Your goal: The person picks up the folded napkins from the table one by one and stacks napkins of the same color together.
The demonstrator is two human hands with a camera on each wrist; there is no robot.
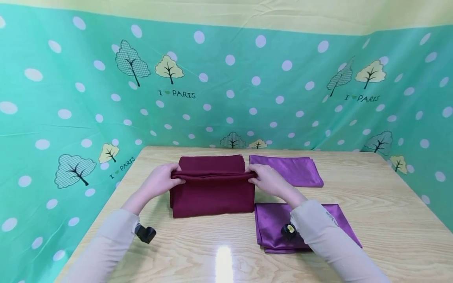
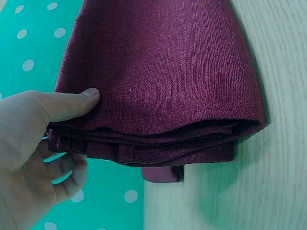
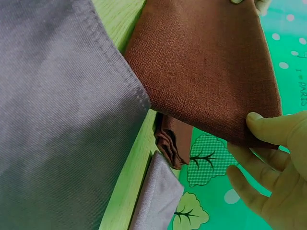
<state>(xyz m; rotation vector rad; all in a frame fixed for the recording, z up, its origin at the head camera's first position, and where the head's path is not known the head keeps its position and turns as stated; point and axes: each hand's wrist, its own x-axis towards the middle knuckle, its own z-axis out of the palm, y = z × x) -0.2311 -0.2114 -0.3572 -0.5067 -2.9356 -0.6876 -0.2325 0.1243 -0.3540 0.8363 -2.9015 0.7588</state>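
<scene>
A folded maroon cloth (image 1: 214,196) is held at its upper edge, several layers thick, on the table's left-middle part. My left hand (image 1: 163,179) pinches its left corner, thumb on the near face and fingers behind, as the left wrist view also shows. At the right corner, my right hand (image 1: 267,179) pinches the cloth the same way. The cloth's front face slopes down toward the table; whether its lower edge touches is unclear. Behind it lies a second folded maroon cloth (image 1: 212,162), partly hidden, its layered end (image 3: 173,143) visible in the right wrist view.
Two folded purple satin cloths lie to the right: one (image 1: 293,169) at the back, the other (image 1: 272,224) in front, partly covered by my right sleeve (image 1: 329,236). The wooden table (image 1: 382,204) meets a green dotted curtain (image 1: 247,98) at the back and sides.
</scene>
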